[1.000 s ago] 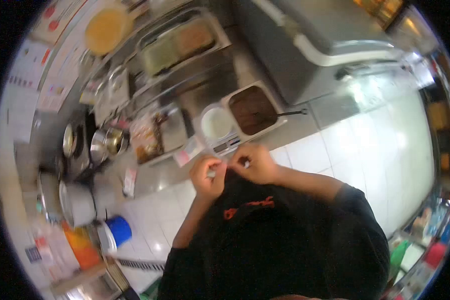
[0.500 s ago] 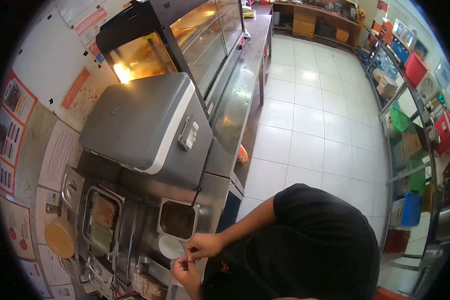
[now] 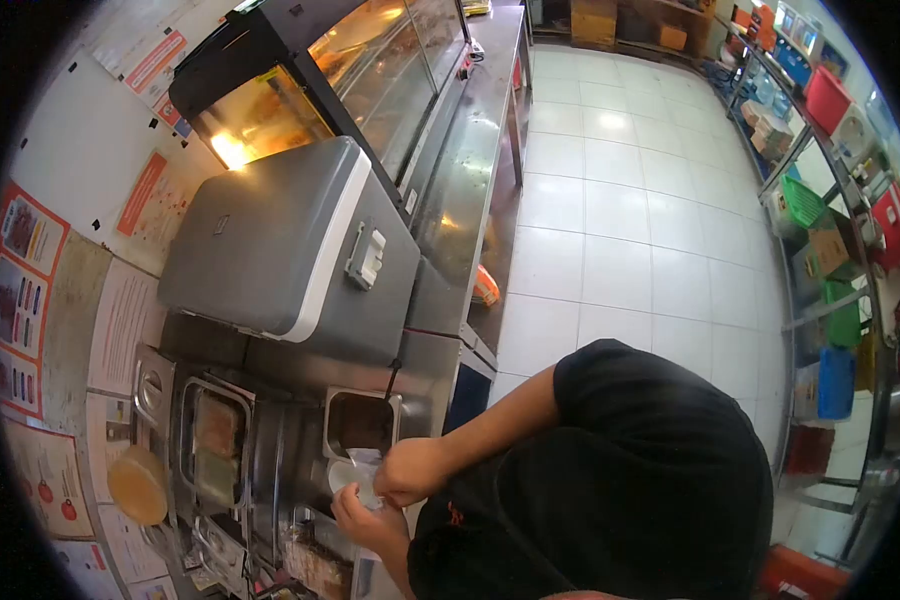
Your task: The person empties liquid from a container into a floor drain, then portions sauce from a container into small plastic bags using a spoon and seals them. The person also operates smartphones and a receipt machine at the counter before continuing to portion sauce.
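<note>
My right hand (image 3: 412, 470) is closed with its fingers bent, at the edge of a small clear plastic bag (image 3: 366, 462). My left hand (image 3: 366, 520) pinches the lower side of the same plastic, close below the right one. Part of the bag is hidden behind my fingers. Just beyond the plastic sits a round white dish (image 3: 340, 474), partly covered by it. Above the hands, a steel pan (image 3: 398, 408) set in the counter holds something brown, with a dark handle rising at its far corner.
A large grey cooler box (image 3: 260, 240) stands on the steel counter, beside a lit glass display case (image 3: 390, 90). Further left are a food container (image 3: 220, 440), a pan lid (image 3: 153, 388) and a round yellowish tub (image 3: 138, 485). Shelves (image 3: 830, 240) line the right side.
The plastic between my hands shows more widely now. My right hand has turned, its back now facing up, and my left has shifted slightly up and left. The view has moved a little.
</note>
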Action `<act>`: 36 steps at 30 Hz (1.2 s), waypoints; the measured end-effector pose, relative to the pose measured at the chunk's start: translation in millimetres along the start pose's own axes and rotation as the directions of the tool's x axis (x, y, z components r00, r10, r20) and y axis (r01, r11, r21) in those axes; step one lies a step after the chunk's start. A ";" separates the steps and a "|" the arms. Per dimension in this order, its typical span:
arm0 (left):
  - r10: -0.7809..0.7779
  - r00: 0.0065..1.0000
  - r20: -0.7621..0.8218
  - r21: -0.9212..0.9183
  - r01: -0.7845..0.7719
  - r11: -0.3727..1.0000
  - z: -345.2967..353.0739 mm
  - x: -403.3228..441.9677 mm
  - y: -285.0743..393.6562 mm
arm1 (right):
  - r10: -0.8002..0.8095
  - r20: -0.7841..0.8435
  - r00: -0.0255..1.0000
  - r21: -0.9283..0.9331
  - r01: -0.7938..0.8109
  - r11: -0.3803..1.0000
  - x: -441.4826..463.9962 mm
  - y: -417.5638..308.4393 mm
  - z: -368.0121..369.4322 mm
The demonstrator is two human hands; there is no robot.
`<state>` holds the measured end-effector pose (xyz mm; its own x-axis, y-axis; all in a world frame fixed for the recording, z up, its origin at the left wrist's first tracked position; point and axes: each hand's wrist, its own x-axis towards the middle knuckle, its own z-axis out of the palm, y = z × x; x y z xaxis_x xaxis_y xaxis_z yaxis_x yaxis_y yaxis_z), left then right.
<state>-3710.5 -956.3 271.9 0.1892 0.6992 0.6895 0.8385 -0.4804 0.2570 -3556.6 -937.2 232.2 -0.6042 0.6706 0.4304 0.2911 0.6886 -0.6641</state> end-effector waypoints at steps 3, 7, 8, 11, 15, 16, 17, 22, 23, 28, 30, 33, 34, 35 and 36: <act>-0.163 0.977 0.136 -0.073 0.173 0.982 -1.0 -8.2 -18.9 | 0.029 0.036 0.999 -0.047 -0.028 0.998 0.8 -2.6 -17.9; -0.323 0.805 0.497 -0.333 0.521 0.786 -9.8 -21.3 -33.2 | -0.218 -0.280 0.935 -0.150 0.181 0.972 9.2 -19.9 -78.1; -0.320 0.743 0.588 -0.359 0.595 0.719 -13.1 -22.2 -32.1 | -0.226 -0.235 0.945 -0.099 0.208 0.973 9.2 -19.2 -79.4; -0.271 0.700 0.660 -0.392 0.630 0.671 -18.1 -23.9 -32.2 | -0.115 0.078 0.990 0.151 0.103 0.983 10.1 -4.3 -61.2; -0.342 0.685 0.643 -0.548 0.723 0.420 -33.8 -5.5 -5.8 | -0.027 0.195 0.980 0.287 -0.030 0.957 16.0 4.5 -58.0; -0.316 0.684 0.657 -0.588 0.728 0.353 -38.6 -8.0 -9.1 | -0.029 0.141 0.990 0.317 -0.017 0.948 15.5 4.3 -54.3; -0.283 0.691 0.666 -0.632 0.723 0.279 -38.9 -10.5 -13.6 | -0.028 0.090 0.996 0.334 -0.004 0.943 13.3 5.5 -54.7; -0.266 0.850 0.454 -0.820 0.516 0.247 -28.1 -18.8 -14.6 | 0.219 0.272 0.937 0.660 -0.347 0.666 10.3 -7.4 -54.6; -0.254 0.865 0.433 -0.835 0.491 0.250 -28.3 -18.0 -12.6 | 0.204 0.273 0.940 0.694 -0.339 0.635 10.6 -4.5 -51.2; -0.090 0.980 0.179 -0.885 0.200 0.420 -18.6 -11.6 -3.4 | 0.206 0.311 0.928 0.864 -0.366 0.345 11.3 -0.5 -37.9; -0.055 0.991 0.122 -0.845 0.133 0.519 -19.5 -10.6 1.2 | 0.144 0.381 0.913 0.889 -0.405 0.215 10.7 2.0 -33.2; -0.087 0.977 0.194 -0.849 0.211 0.485 -28.2 -7.7 6.7 | 0.109 0.438 0.892 0.891 -0.447 0.078 7.9 -5.0 -29.9; -0.104 0.969 0.225 -0.856 0.247 0.455 -31.3 -4.5 9.2 | 0.110 0.448 0.888 0.890 -0.454 0.046 7.6 -7.6 -30.7; -0.120 0.959 0.255 -0.861 0.282 0.424 -34.3 -1.3 11.7 | 0.088 0.450 0.889 0.890 -0.455 0.035 7.9 -5.7 -28.3; -0.142 0.950 0.278 -0.859 0.312 0.406 -37.6 2.6 16.7 | 0.067 0.452 0.889 0.890 -0.454 0.025 8.3 -3.8 -27.5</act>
<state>-3715.2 -982.4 303.4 0.2028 0.8796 0.4304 -0.0391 -0.4319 0.9011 -3542.4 -926.6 255.1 -0.8531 0.5181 0.0618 -0.3788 -0.5335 -0.7563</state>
